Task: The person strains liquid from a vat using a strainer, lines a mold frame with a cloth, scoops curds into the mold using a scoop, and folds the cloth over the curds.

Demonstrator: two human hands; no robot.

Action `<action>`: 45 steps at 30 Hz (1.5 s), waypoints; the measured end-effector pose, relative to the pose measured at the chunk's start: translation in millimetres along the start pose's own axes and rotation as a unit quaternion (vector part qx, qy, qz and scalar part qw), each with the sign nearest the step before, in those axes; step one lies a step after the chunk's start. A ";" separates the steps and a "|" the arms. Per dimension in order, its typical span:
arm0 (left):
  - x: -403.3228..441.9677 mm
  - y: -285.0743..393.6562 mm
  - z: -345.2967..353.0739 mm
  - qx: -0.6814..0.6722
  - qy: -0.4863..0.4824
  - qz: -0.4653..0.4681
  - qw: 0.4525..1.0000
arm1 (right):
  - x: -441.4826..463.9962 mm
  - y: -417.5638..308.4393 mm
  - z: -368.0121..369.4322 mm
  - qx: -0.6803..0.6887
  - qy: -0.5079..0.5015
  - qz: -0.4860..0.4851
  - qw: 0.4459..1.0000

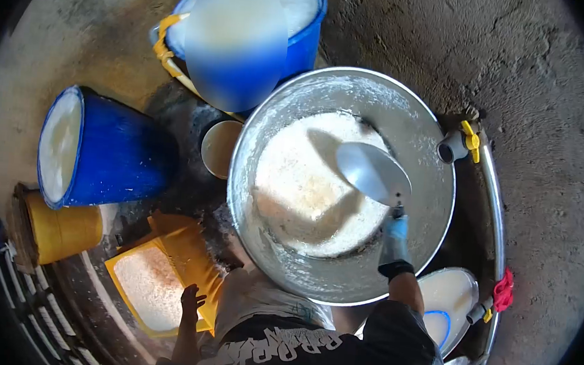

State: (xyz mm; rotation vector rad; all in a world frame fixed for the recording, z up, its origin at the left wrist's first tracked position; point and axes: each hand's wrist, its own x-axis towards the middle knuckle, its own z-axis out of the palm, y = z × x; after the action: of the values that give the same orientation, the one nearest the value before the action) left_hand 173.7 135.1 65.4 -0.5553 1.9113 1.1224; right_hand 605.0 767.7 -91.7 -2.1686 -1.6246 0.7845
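Observation:
Over the large metal vat, my right hand, in a light blue and grey covering, is closed round the handle end of a big metal scoop. The scoop hangs above a white, grainy mass in the bottom of the vat and casts a shadow on it. My left hand is bare and holds nothing, its fingers apart, beside a yellow crate that has a pale grainy material in it.
Blue barrels with whitish contents stand at the left and top. A small round container sits left of the vat. Yellow bucket at lower left. Along the right runs a pipe with a yellow-handled valve; pale basins are lower right.

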 end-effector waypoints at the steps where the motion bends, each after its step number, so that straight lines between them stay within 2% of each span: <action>1: -6.6 17.7 15.9 0.046 -0.013 0.030 0.998 | 4.7 -24.2 -29.0 -0.051 0.013 0.019 0.998; 2: -12.3 30.4 26.0 0.021 -0.023 0.049 0.998 | 7.4 -51.3 -60.0 -0.101 0.024 0.039 0.994; 3: -19.7 45.7 40.0 0.030 -0.014 0.049 0.998 | 37.1 -25.4 -64.1 -0.098 0.015 0.046 0.994; 6: -33.0 81.7 75.8 0.117 0.012 0.032 0.993 | 82.1 13.8 -40.9 -0.129 -0.037 0.056 0.989; 8: -40.3 94.1 87.0 0.156 0.031 0.021 0.987 | 90.1 13.0 -31.9 -0.281 -0.095 0.039 0.954; 9: -42.7 98.9 91.6 0.182 0.037 0.015 0.983 | 96.4 25.9 -21.0 -0.278 -0.109 0.049 0.953; 11: -47.2 101.5 94.5 0.196 0.046 0.013 0.979 | 114.2 67.6 6.0 -0.320 -0.294 0.002 0.901; 12: -46.0 101.2 93.1 0.193 0.043 -0.002 0.980 | 98.7 16.0 -19.6 -0.289 -0.319 0.071 0.900; 13: -46.9 103.7 88.9 0.191 0.043 -0.017 0.981 | 102.8 48.8 4.7 -0.330 -0.395 -0.055 0.856; 14: -42.8 99.1 74.2 0.144 0.004 -0.012 0.990 | 102.8 56.1 15.3 -0.354 -0.464 -0.022 0.812; 15: -47.3 106.3 82.9 0.193 0.028 -0.022 0.980 | 101.5 56.5 19.6 -0.379 -0.527 0.008 0.761; 16: -50.5 110.9 88.3 0.209 0.041 -0.028 0.977 | 92.5 55.5 16.1 -0.374 -0.535 0.008 0.757; 18: -55.7 114.6 94.3 0.218 0.054 -0.035 0.974 | 69.1 45.4 -9.2 -0.223 -0.571 0.106 0.783; 19: -55.7 111.9 93.3 0.222 0.057 -0.033 0.973 | 54.1 33.9 -25.8 -0.264 -0.551 -0.070 0.789; 20: -56.1 109.2 92.4 0.223 0.058 -0.030 0.973 | 38.8 21.2 -42.8 -0.318 -0.482 -0.243 0.780; 21: -57.4 107.3 92.6 0.213 0.055 -0.027 0.975 | 28.3 20.8 -47.7 -0.305 -0.486 -0.269 0.774; 22: -59.4 104.8 91.2 0.205 0.046 -0.020 0.977 | 14.1 15.6 -50.0 -0.278 -0.513 -0.253 0.772; 23: -60.1 100.0 89.5 0.195 0.035 -0.012 0.980 | 0.3 9.9 -49.6 -0.236 -0.561 -0.182 0.773; 24: -58.5 94.4 86.1 0.169 0.034 -0.018 0.985 | -13.0 3.8 -42.5 -0.180 -0.609 -0.048 0.771; 26: -50.3 78.4 76.0 0.144 0.025 -0.017 0.989 | -41.3 -10.1 -35.9 -0.106 -0.646 0.132 0.745; 28: -46.3 60.9 66.6 0.132 0.020 -0.003 0.991 | -70.8 -30.0 -37.1 -0.055 -0.657 0.242 0.712; 30: -44.5 45.8 54.7 0.090 -0.006 0.030 0.995 | -98.3 -52.2 -45.1 -0.031 -0.660 0.293 0.691; 32: -36.8 21.0 34.9 0.027 -0.029 0.051 0.998 | -121.7 -79.6 -58.8 -0.028 -0.658 0.312 0.685; 33: -19.1 -10.7 13.9 -0.058 -0.082 0.071 0.992 | -131.6 -92.9 -70.3 -0.034 -0.652 0.319 0.688; 36: -4.8 -59.1 -4.9 -0.091 -0.050 0.084 0.991 | -166.7 -159.2 -110.1 -0.078 -0.617 0.313 0.718; 37: -4.2 -75.3 -13.1 -0.151 -0.078 0.131 0.977 | -187.3 -191.2 -123.4 -0.096 -0.599 0.297 0.737; 39: 8.4 -110.8 -26.5 -0.227 -0.059 0.110 0.966 | -231.1 -257.2 -145.9 -0.121 -0.546 0.263 0.786; 41: 12.3 -133.3 -35.7 -0.211 0.004 0.032 0.977 | -257.0 -283.5 -147.3 -0.150 -0.528 0.242 0.800; 43: 13.4 -174.0 -49.4 -0.298 0.011 0.023 0.954 | -284.6 -301.1 -149.7 -0.174 -0.515 0.223 0.809; 45: 14.3 -212.2 -64.1 -0.292 0.068 -0.043 0.953 | -322.3 -320.0 -137.6 -0.217 -0.499 0.209 0.813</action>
State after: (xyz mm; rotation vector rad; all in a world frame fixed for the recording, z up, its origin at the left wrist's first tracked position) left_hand 288.1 -26.5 -35.4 -1.0491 1.6301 1.6349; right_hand 373.9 567.7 271.4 -2.6729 -1.8695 2.1606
